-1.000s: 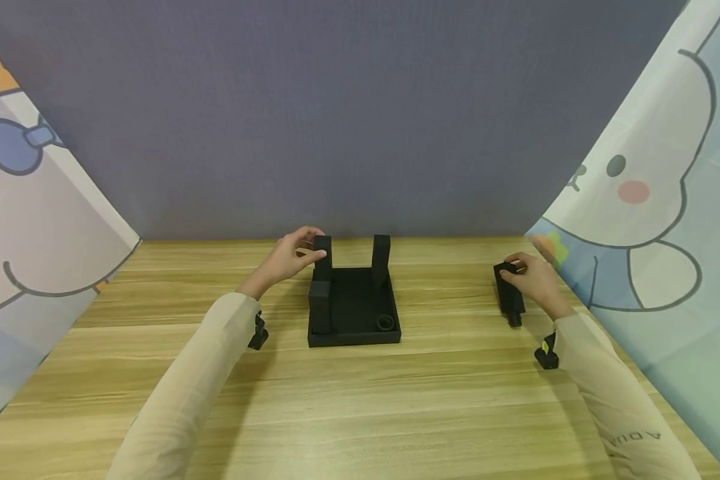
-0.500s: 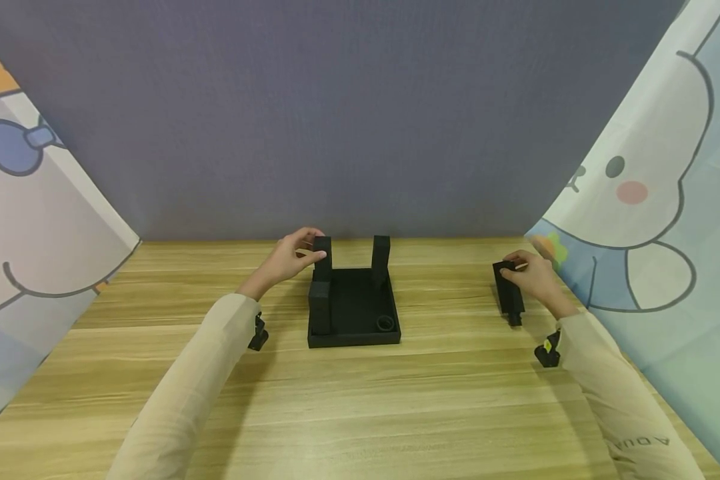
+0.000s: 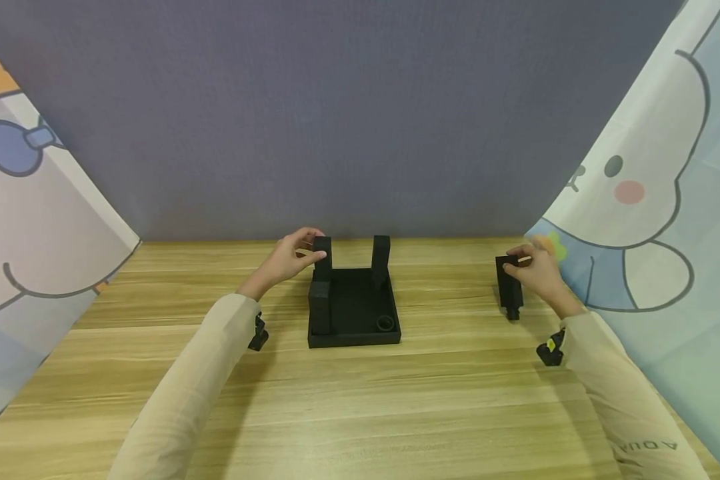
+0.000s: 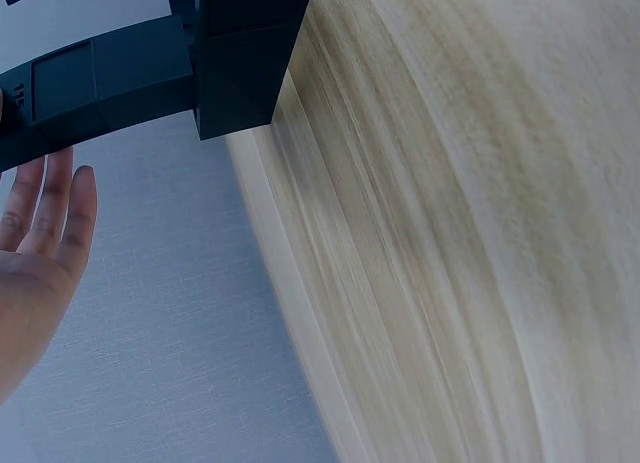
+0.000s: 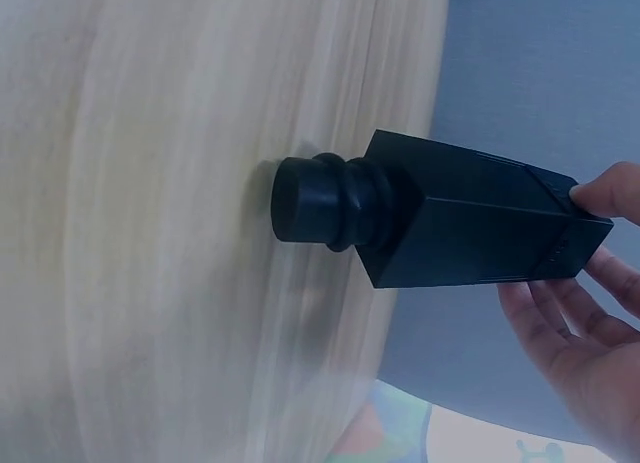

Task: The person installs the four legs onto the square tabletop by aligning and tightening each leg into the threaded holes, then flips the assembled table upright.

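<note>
My left hand (image 3: 288, 259) grips the upper part of a black square post (image 3: 323, 257) at the back left corner of a black square base (image 3: 355, 308). In the left wrist view, the same post (image 4: 120, 78) shows raised marks near its held end. Two more posts stand upright on the base, a front left post (image 3: 320, 308) and a back right post (image 3: 381, 260). Its front right corner has a round socket (image 3: 386, 323). Far to the right, my right hand (image 3: 539, 270) pinches the top of a loose black post (image 3: 509, 287). A ribbed round peg (image 5: 325, 201) forms its lower end, pointing down at the table.
The wooden table (image 3: 360, 407) reaches back to a grey upright panel (image 3: 342, 120). Cartoon-printed panels, a left one (image 3: 30, 220) and a right one (image 3: 654, 200), flank it. The right hand is near the right panel. Small black cameras hang below both wrists.
My right hand has shifted slightly up and right in the head view, and its post has turned more upright. The left hand and the base have stayed in place.
</note>
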### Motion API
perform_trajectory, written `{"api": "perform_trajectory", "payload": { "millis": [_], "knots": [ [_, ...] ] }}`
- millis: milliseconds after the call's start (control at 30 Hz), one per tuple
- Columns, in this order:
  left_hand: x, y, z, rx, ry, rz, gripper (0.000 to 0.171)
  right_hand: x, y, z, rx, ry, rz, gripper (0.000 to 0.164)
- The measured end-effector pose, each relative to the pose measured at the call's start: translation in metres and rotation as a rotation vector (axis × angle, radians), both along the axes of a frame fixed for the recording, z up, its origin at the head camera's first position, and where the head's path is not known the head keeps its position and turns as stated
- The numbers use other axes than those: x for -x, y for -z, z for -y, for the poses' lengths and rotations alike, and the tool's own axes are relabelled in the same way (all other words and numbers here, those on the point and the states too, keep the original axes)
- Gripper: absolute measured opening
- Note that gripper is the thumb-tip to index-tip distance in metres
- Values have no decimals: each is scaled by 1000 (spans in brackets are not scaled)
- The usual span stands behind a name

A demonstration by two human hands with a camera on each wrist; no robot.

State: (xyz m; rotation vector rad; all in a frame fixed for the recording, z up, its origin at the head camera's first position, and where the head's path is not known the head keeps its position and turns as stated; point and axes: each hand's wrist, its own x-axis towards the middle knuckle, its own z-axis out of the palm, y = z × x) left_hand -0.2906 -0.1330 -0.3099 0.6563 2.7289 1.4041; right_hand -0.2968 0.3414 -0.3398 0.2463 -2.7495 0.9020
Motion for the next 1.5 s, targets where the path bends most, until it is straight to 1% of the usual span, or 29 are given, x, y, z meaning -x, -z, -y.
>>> {"api": "perform_trajectory", "payload": {
  "millis": [133, 333, 633, 967, 1167, 1333, 1500],
  "knots": [
    [0, 0, 0, 1, 0, 0, 38, 1, -1, 1, 47, -19, -25, 33],
    [1, 0, 0, -3, 3, -1, 38, 1, -3, 3, 75, -21, -43, 34],
    [0, 0, 0, 4, 3, -5, 39, 0, -7, 8, 66, -27, -40, 36],
    [0, 0, -1, 2, 4, -8, 39, 1, -8, 12, 69, -37, -38, 40],
    [0, 0, -1, 1, 3, -9, 39, -2, -8, 18, 75, -61, -45, 39],
    [0, 0, -1, 3, 2, -12, 38, -4, -7, 24, 102, -83, -52, 38],
    [0, 1, -1, 7, -3, -14, 38, -3, -3, 28, 163, -111, -67, 38]
  ]
}}
